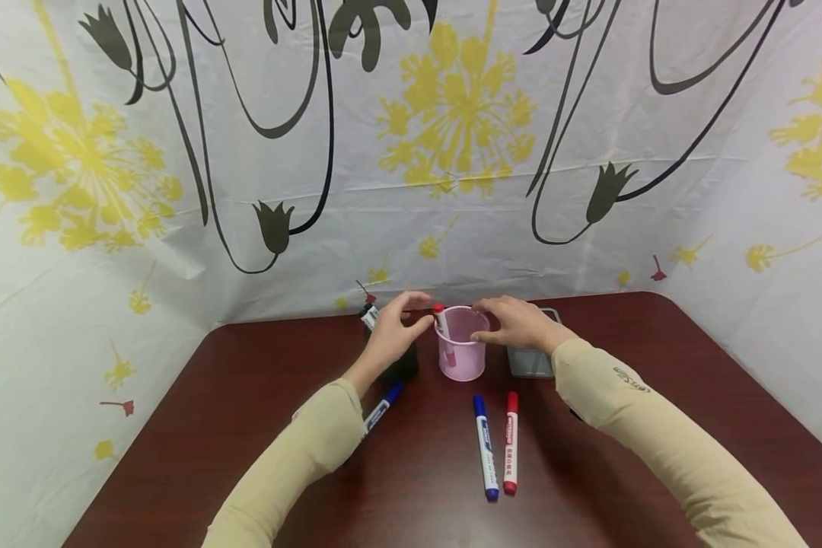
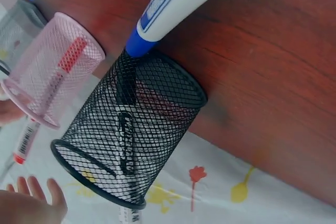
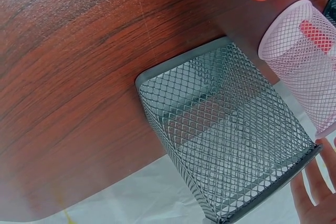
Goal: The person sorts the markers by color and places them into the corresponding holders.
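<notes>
A pink mesh pen cup (image 1: 462,367) stands upright with a red marker (image 1: 441,320) leaning inside it. My left hand (image 1: 396,335) is spread beside its left rim, above a black mesh cup (image 2: 152,108), holding nothing. My right hand (image 1: 520,323) reaches to the pink cup's right rim, thumb in front and fingers behind; whether they touch is unclear. The black cup holds a black marker (image 1: 369,315) and is partly hidden by my left hand. Below my right hand stands a grey square mesh holder (image 3: 226,129).
A blue marker (image 1: 382,411) lies by the left forearm, partly covered by the sleeve. Another blue marker (image 1: 485,449) and a red marker (image 1: 511,445) lie side by side on the dark wooden table (image 1: 418,487). A patterned cloth (image 1: 411,251) hangs behind.
</notes>
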A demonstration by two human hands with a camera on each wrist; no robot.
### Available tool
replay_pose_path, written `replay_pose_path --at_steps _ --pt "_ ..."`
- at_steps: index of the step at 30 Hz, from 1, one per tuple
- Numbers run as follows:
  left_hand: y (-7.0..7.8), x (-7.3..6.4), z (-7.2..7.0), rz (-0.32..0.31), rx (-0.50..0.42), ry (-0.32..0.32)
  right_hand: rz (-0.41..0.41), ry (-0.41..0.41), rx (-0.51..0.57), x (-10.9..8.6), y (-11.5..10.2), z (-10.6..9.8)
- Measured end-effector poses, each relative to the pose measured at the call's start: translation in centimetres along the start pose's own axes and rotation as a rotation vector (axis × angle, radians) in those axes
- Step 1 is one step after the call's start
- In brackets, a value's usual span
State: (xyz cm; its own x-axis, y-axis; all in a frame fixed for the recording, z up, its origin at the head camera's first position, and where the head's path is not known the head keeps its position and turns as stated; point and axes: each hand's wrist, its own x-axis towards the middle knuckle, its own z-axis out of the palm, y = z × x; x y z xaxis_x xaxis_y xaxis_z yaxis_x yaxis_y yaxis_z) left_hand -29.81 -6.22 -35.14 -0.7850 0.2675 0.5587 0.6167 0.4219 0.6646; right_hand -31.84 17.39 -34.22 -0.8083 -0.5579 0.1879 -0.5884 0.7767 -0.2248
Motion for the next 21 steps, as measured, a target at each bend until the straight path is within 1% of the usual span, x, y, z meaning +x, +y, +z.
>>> replay_pose_path --at_steps 2,4,7,9,14,18,21 --pt "0.2 -0.7 0.0 0.061 0.005 0.024 -0.006 -0.001 0.004 0.0 0.0 0.0" --pt "0.5 -1.5 0.1 0.128 0.005 0.028 -0.013 0.002 0.006 0.0 0.0 0.0" --pt "1.1 -2.9 0.5 0.208 -0.003 -0.01 -0.026 0.009 0.008 0.0 0.1 -0.1" --pt "1.4 -3.8 0.8 0.254 0.011 -0.051 -0.036 0.014 0.003 0.0 0.1 -0.1" --pt "2.2 -5.8 1.8 0.374 0.099 -0.179 -0.053 0.015 -0.005 0.1 0.2 -0.2" --pt "3.2 -6.7 2.3 0.469 0.183 -0.292 -0.057 0.021 -0.01 0.1 0.3 -0.1" --pt "3.9 -7.2 2.7 0.576 0.272 -0.361 -0.067 0.032 -0.009 0.1 0.3 -0.2"
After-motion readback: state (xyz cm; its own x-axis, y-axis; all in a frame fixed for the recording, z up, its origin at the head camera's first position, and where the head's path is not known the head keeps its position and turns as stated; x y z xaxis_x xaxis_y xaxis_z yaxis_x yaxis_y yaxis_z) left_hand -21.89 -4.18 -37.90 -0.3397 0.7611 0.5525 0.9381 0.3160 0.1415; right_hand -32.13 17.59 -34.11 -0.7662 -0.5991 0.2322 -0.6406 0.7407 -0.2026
